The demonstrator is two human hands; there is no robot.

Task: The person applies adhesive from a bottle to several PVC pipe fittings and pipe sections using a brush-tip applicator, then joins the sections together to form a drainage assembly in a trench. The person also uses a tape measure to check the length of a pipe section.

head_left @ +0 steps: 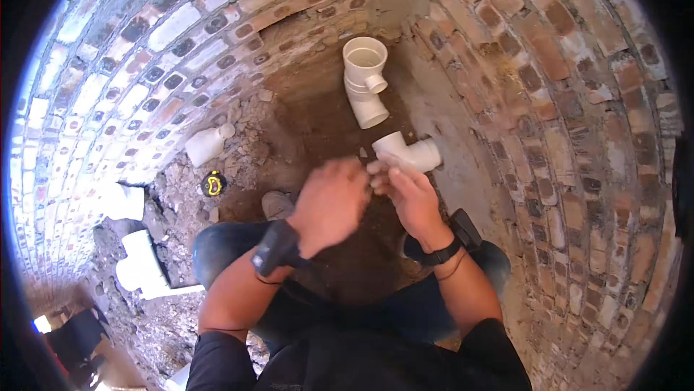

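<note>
My two hands are close together over the dirt floor, between my bent knees. My left hand (331, 204) shows its back and is smeared by motion; its fingers are blurred and curl toward the right hand. My right hand (413, 201) is turned partly palm-in, fingers bent and apart, with nothing plainly in it. Just beyond it lies a white plastic pipe tee (416, 155), partly behind the fingertips. Farther off stands a white pipe fitting (363, 76) with a wide open mouth, a small side outlet and a bent lower end.
Brick walls (538, 73) close in on both sides. At left, on rubble, lie a black-and-yellow tape measure (213, 183), a white bottle-like container (207, 144), a white fitting (124, 201) and a branched white pipe piece (142, 264). A dark bag-like object (76, 337) sits lower left.
</note>
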